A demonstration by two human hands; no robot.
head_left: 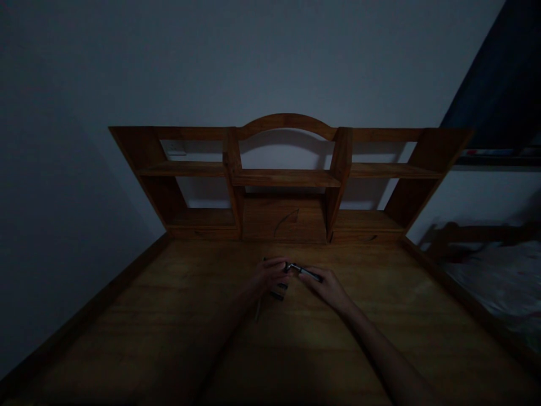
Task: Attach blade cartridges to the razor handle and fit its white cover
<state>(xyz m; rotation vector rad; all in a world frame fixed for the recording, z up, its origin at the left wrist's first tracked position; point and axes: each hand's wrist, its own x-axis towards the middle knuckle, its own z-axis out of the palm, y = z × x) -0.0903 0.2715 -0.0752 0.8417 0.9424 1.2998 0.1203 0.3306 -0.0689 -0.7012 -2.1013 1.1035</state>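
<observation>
On the smooth wooden worktop [169,316], the left hand [268,275] curls its fingers around one end of a thin, dark metal tool [301,271], with small dark rod-like pieces [279,291] lying just beneath. The right hand [327,287] pinches the tool's other end, below the arched wooden shelf unit [285,177].

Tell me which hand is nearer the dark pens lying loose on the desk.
Left. The left hand sits right over the loose dark pens, apparently touching them. The right hand is off to their right, gripping the pen both hands share.
</observation>
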